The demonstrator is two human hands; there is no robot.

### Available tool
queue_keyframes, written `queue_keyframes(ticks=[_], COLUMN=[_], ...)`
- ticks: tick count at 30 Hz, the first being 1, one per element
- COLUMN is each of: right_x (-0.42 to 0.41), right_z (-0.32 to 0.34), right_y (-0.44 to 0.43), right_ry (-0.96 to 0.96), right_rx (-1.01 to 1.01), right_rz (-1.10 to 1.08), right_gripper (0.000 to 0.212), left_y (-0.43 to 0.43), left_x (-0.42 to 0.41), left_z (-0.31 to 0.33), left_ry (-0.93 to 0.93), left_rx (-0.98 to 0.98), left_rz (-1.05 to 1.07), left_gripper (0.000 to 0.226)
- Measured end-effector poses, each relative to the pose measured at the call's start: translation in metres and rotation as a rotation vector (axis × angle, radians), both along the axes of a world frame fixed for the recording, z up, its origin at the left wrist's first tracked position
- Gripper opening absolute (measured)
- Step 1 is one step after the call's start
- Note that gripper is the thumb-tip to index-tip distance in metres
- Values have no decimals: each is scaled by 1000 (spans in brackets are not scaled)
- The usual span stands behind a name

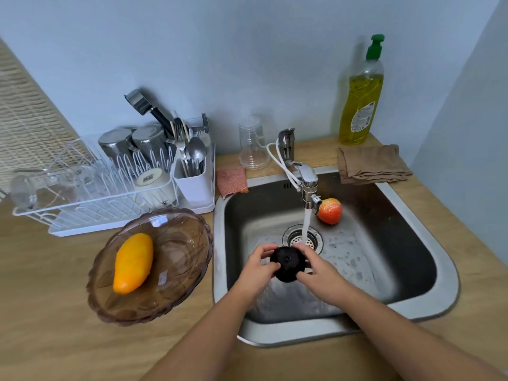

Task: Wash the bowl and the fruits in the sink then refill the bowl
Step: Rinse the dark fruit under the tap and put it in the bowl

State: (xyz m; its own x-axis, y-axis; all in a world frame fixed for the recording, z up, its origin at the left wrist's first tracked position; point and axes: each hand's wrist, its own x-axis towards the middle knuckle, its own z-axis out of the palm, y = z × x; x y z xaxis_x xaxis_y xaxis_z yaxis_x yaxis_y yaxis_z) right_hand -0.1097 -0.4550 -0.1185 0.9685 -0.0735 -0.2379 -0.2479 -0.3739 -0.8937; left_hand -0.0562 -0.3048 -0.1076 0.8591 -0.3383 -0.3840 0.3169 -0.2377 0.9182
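Both hands hold a dark round fruit [288, 264] over the sink [390, 243]. The left hand [257, 268] grips it from the left side, with fingers [264, 249] curled over the far edge and the thumb pressed on the near face. The right hand [320, 268] grips the other side the same way, with its fingers [302, 248] wrapped over the top and the thumb below. All the fingers are clamped on the fruit, which sits between the two sets of fingertips.

Just beyond the right fingertips a stream of water [306, 224] falls from the tap [305, 177] onto the drain [302, 237]. It lands close to the fruit, and whether it touches it cannot be told. Farther past the right fingers a red and orange fruit [330, 211] lies on the sink floor, against the back wall.

To the left of the left fingers, on the wooden counter [55, 339], a brown glass bowl [178, 270] stands just beside the sink rim, with a yellow mango [133, 264] lying in it. Beyond the bowl there is a white dish rack [82, 199] holding metal cups and a cutlery holder [195, 185].

Well beyond the fingertips, behind the sink, are a pink sponge cloth [232, 181], an upturned clear cup [253, 143], a bottle of yellow dish soap [360, 100] and a folded brown cloth [371, 165]
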Motion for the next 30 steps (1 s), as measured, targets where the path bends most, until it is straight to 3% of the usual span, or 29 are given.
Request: queue_keyframes(ticks=[17, 30], right_x=[13, 15], right_z=[50, 60], right_y=[30, 28], right_ry=[-354, -425], right_rx=[-159, -18], right_rz=[11, -76], right_gripper=[61, 53], left_y=[39, 44], left_x=[-8, -9], left_z=[56, 65], left_ry=[-240, -267], left_rx=[-37, -115], left_rz=[73, 84], left_gripper=[38, 47])
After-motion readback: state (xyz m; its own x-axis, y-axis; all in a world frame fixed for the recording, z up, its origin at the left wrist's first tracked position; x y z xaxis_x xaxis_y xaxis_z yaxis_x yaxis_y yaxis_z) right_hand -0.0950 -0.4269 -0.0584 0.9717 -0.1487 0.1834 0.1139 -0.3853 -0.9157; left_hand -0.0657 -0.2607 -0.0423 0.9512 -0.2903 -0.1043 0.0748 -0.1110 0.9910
